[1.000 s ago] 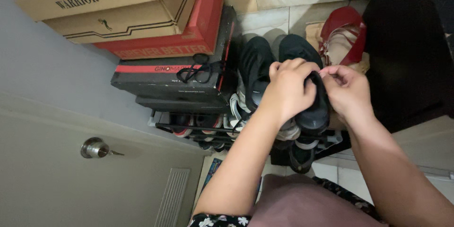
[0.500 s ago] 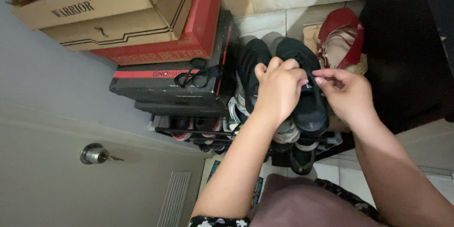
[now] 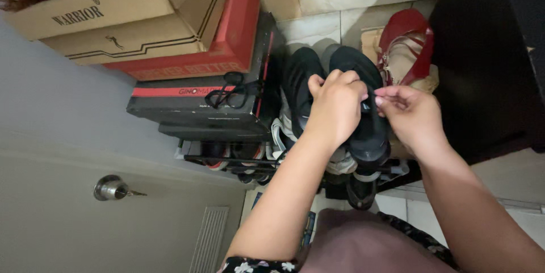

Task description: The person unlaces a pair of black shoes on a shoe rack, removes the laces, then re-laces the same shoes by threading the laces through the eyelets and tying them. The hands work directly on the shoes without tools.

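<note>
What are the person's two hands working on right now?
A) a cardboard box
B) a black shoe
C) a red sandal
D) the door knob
B: the left hand and the right hand are both on the black shoe on top of the shoe rack, pinching near its lace area, while the red sandal lies untouched beside them.

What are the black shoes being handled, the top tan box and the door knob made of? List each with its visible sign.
Black shoes, under left hand and right hand: probably matte fabric or mesh, no shine; hard to confirm.
Tan box: plain cardboard, dull brown with folded flaps.
Door knob: metal, polished silvery surface catching reflections.
</note>
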